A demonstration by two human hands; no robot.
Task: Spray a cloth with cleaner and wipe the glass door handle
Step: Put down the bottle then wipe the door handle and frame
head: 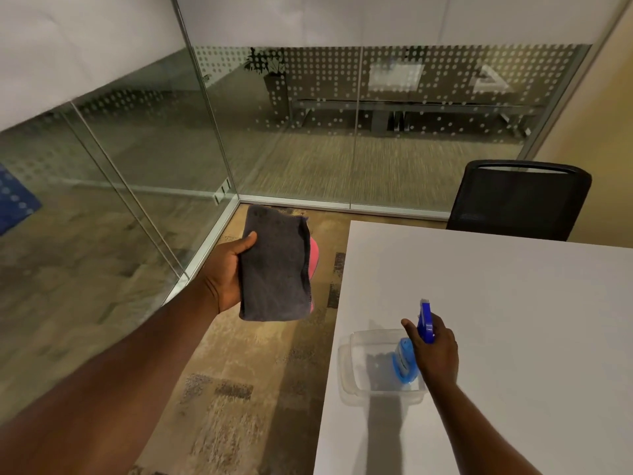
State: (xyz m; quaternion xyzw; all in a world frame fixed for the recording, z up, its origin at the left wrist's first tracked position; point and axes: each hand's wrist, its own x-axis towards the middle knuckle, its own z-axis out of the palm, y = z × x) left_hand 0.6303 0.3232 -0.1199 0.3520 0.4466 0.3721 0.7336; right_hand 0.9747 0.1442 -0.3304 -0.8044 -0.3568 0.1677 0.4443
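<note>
A: Head view, and the left hand (227, 272) is out over the carpet, fingers curled under a folded grey cloth (275, 265), thumb pressed on its front face. A strip of pink (314, 257) peeks from behind the cloth's right edge; can't tell what it is.

B: And the right hand (435, 351)?

A: Closed around the neck of a blue spray bottle (406, 359), blue trigger head (426, 320) poking up above the knuckles. The bottle sits inside a clear plastic container (356, 368) near the white table's (496, 303) left edge.

B: Cloth and bottle apart, then?

A: Well apart, the cloth up and left of the table. Glass partitions (291, 125) with dotted frosting run behind, a black mesh chair (517, 200) at the far side. No door handle I can make out.
</note>
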